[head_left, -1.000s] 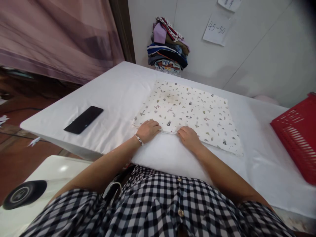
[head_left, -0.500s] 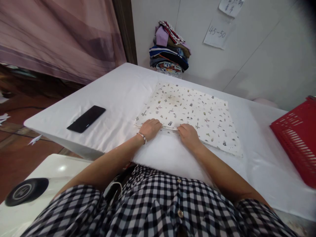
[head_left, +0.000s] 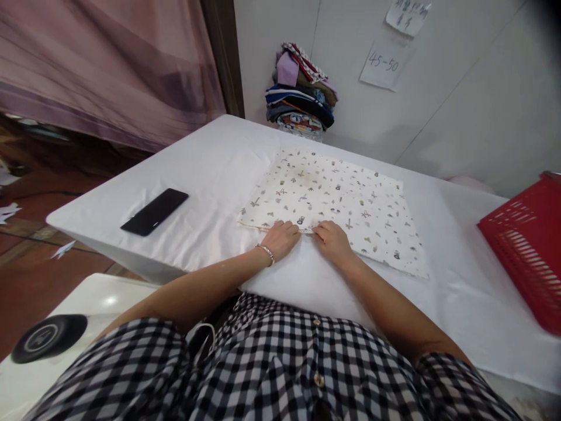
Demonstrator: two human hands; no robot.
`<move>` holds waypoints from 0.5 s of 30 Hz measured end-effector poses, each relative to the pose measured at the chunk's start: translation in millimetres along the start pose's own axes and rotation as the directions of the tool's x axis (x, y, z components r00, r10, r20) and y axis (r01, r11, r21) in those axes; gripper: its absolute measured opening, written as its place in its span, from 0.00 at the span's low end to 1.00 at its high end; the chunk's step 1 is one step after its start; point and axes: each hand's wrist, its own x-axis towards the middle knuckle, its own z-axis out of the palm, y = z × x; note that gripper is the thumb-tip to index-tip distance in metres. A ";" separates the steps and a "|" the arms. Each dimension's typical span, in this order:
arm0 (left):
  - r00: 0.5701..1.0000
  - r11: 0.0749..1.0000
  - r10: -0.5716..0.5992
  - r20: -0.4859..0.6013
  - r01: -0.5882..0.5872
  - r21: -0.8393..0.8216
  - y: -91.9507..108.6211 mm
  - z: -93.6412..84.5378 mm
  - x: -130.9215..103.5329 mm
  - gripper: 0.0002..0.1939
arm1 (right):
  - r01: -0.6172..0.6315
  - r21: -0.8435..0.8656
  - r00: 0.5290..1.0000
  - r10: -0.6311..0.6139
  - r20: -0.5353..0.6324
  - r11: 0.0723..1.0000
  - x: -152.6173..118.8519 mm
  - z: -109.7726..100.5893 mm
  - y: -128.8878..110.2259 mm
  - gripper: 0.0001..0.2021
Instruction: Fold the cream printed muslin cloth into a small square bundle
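The left hand [head_left: 281, 238] and right hand [head_left: 333, 241] sit near each other at the near edge of the cloth [head_left: 333, 187], fingers closed over it, the right in a narrow pinch. The cloth lies flat on the table [head_left: 205, 175].

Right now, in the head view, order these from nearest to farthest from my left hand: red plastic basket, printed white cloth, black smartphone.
1. Printed white cloth: your left hand touches its near edge.
2. Black smartphone: off to the left.
3. Red plastic basket: at the far right.
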 end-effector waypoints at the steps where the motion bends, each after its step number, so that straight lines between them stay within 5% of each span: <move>1: 1.000 1.000 -0.005 0.018 0.005 0.008 0.1 0.9 3.3 0.10 | 0.000 -0.001 1.000 0.000 -0.008 1.000 0.1 0.6 0.4 0.12; 15: 0.998 0.996 -0.055 -0.034 0.053 -0.070 0.7 -8.3 -7.6 0.12 | 0.079 -0.070 0.996 -0.075 0.053 0.994 -10.9 0.3 -9.9 0.13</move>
